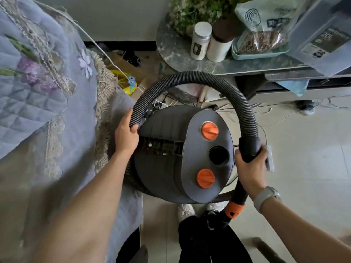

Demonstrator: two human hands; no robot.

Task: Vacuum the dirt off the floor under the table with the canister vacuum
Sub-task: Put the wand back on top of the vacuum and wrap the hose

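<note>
Down at floor level, right in front of the person's feet, sits the vacuum (182, 154), a dark grey canister seen from above, with two orange knobs (209, 130) on its lighter face and an open round port (219, 155) between them. And look at the hose (191, 78): the ribbed black tube arcs up and over the canister in one big loop, from the left side round to the right.

Left hand (126, 134) now: fingers curled round the hose where it comes down beside the canister's left edge, a firm grip. Right hand (250, 168) is wrapped round the smooth black cuff (248, 147) at the other end of the loop, just beside the canister's right edge. Below that hand a black tube runs down to an orange collar (234, 208) near the feet. There's a pale band (265, 197) on the right wrist. A small white object shows behind the right fingers; what it is, can't tell.

Beyond the loop stands the table (174, 52), marble-patterned top, carrying a white jar (200, 40), a brown-lidded jar (220, 44), a tray (247, 55) with bagged goods, and a plant (191, 12). Under it, cables trail across the pale tiled floor (303, 158). Off to the left, a lilac quilted cover (38, 82) with lace trim and floral embroidery fills the side, and a yellow toy (124, 82) peeks out beside it.
</note>
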